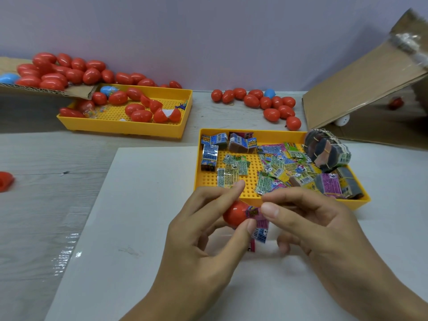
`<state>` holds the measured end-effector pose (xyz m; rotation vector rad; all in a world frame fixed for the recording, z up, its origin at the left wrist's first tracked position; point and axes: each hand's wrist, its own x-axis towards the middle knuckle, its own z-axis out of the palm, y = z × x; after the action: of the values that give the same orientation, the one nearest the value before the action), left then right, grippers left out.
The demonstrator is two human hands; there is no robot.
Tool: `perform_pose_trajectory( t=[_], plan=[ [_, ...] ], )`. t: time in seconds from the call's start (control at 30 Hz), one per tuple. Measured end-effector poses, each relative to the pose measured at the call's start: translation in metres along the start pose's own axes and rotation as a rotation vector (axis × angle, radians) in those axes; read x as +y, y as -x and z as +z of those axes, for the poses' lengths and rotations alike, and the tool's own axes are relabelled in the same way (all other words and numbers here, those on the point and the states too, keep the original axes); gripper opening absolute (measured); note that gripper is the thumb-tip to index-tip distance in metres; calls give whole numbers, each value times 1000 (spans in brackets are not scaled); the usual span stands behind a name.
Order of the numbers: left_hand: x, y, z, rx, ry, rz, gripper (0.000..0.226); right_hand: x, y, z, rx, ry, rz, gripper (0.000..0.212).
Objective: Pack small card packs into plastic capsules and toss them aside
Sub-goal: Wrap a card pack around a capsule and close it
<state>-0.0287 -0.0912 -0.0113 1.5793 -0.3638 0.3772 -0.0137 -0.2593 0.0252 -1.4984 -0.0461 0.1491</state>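
1. We see our left hand [206, 230] gripping a red capsule half [235, 214] between thumb and fingers, open side facing right.
2. Our right hand [324, 228] pinches a small card pack [260, 225] with thumb and forefinger, the pack's top end touching the capsule's opening. Pack is purple and blue, hanging down below the capsule.
3. Both hands sit over a white board [143, 228] on the desk [46, 205], just in front of the near yellow tray [231, 133].
4. Near tray holds loose card packs [271, 170], small boxed stacks along its back left, and a rubber-banded bundle [326, 151] at its back right corner.
5. Far yellow tray [129, 128] at left back holds red capsules, some split halves and one blue capsule [108, 90].
6. A heap of red capsules [60, 70] lies on a cardboard flap behind that tray.
7. Another cluster of closed red capsules [268, 103], one blue among them, lies on the desk behind the near tray.
8. Cardboard box [361, 89] with an open flap at right back. A lone red capsule half [5, 180] at the left edge.
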Motion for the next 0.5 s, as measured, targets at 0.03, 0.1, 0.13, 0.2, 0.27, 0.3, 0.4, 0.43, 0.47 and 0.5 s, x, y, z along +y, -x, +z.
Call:
perform_pose_trajectory(
  t=[0.03,0.1,0.13,0.2,0.27,0.3,0.4,0.43,0.47,0.5],
  plan=[
    [0,0,0,0,-8,19,49,0,0,0,-13,-6,-4,53],
    [-1,1,1,19,12,25,48,-1,0,0,-46,-27,0,56],
    [-1,2,1,35,28,20,45,-1,0,1,-63,-31,4,57],
    [-1,2,1,59,41,23,37,-1,0,1,-85,-37,22,58],
    [-1,2,1,69,37,35,34,-2,-1,1,-105,-43,38,58],
    [-1,2,0,71,31,41,33,-3,-1,0,-117,-46,44,58],
    [-1,1,0,77,20,56,34,-4,-1,0,-151,-71,72,53],
    [-1,1,0,83,19,63,34,-4,-1,0,-149,-75,88,47],
    [-1,1,0,90,17,70,34,-4,-1,0,-148,-74,104,38],
    [-1,1,0,97,13,74,34,-3,-1,0,-149,-76,118,29]
  ],
)
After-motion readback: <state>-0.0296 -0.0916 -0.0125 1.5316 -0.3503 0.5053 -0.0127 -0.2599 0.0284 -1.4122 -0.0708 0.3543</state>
